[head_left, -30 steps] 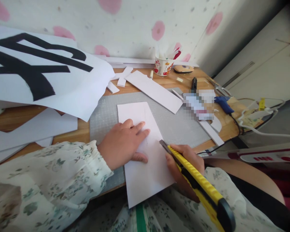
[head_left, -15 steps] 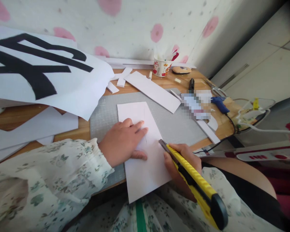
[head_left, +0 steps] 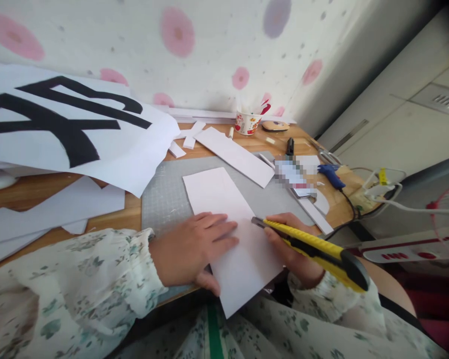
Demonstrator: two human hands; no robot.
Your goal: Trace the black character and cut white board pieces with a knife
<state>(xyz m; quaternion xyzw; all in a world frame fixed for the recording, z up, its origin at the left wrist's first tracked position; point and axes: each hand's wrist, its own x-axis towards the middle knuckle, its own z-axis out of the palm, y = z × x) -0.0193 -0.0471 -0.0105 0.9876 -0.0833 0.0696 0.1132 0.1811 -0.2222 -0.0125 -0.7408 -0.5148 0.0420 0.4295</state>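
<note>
A white board (head_left: pixel 243 264) lies partly on the grey cutting mat (head_left: pixel 164 199), its near corner jutting past the table edge. Across its left side rests my left hand (head_left: pixel 198 247), fingers spread over the surface and the thumb at the board's left edge. My right hand (head_left: pixel 295 249) is wrapped round a yellow utility knife (head_left: pixel 310 239) with a black end. The knife's tip points left, at or just over the board's right edge; whether it touches cannot be made out.
Another white strip (head_left: pixel 235 157) lies at the mat's back. A large sheet with black strokes (head_left: pixel 127 139) stands at the left, above white offcuts (head_left: pixel 60 204). To the right are a blue glue gun (head_left: pixel 331 175) and cables. A paper cup (head_left: pixel 247 122) stands behind, near a mouse (head_left: pixel 275 126).
The board has turned slightly and shifted right. My left hand has slid nearer to me along it, its thumb now at the edge. The knife has swung flatter, and the view has tilted up.
</note>
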